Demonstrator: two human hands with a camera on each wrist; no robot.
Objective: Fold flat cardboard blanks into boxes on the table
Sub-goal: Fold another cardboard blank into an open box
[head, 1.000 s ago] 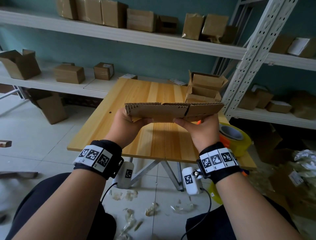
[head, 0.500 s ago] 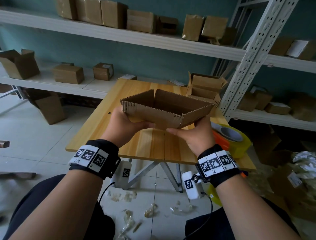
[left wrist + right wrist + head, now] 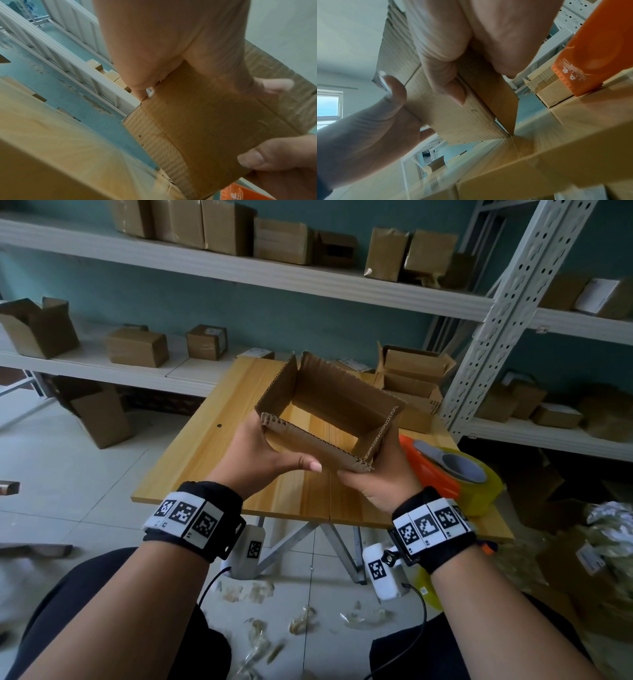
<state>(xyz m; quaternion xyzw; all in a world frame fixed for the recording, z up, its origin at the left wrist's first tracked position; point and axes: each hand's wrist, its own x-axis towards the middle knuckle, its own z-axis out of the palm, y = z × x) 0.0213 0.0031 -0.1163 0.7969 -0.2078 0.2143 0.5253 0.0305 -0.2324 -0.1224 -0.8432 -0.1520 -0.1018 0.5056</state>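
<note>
From the head view, one corrugated cardboard blank [image 3: 329, 419], opened into a rectangular tube, hangs above the wooden table [image 3: 205, 460], left hand [image 3: 253, 463] and right hand [image 3: 380, 474] pinching its near corners, an orange tape dispenser [image 3: 431, 470] just right; both wrist views show thumbs pressing ribbed board against curled fingers [image 3: 443, 86].

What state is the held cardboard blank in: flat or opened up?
Opened up: the cardboard blank forms a rectangular tube, and the table shows through it.
</note>
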